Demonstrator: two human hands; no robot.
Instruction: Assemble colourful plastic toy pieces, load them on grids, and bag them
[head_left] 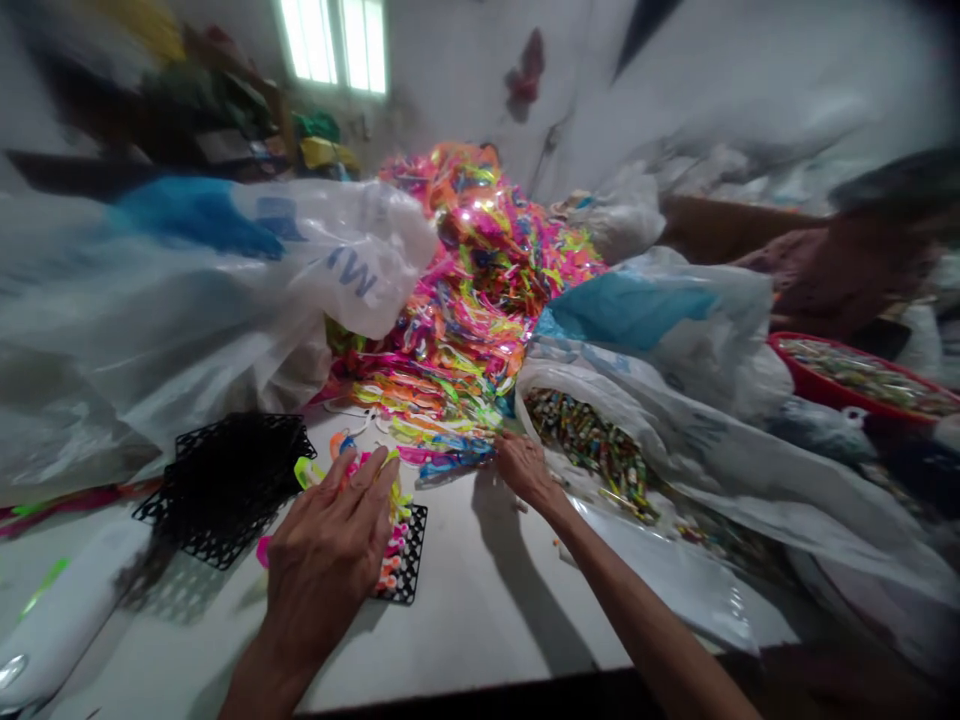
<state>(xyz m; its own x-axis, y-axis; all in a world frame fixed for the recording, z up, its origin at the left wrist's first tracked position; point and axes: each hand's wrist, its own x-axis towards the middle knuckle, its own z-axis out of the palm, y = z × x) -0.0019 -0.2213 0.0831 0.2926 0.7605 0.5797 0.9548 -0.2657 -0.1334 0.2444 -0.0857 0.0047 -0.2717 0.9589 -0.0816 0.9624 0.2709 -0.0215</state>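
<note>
My left hand [330,540] lies palm down with its fingers stretched out over a small black perforated tray [416,540]. Bright pink, orange and yellow plastic pieces [394,545] stick out of the tray beside the hand, and the palm hides the rest. At the near end of a large heap of neon, glossy plastic strips [472,290], my right hand [525,468] has its fingers curled against blue and pink strips [457,458]. What its fingertips grip is hidden.
Left of me lie stacked black grid trays [232,480] and a white device [75,600]. Plastic sacks [225,290] flank the heap. An open sack of small multicoloured pieces [600,440] is at right. Farther right are a red basin [862,380] and another person [847,250].
</note>
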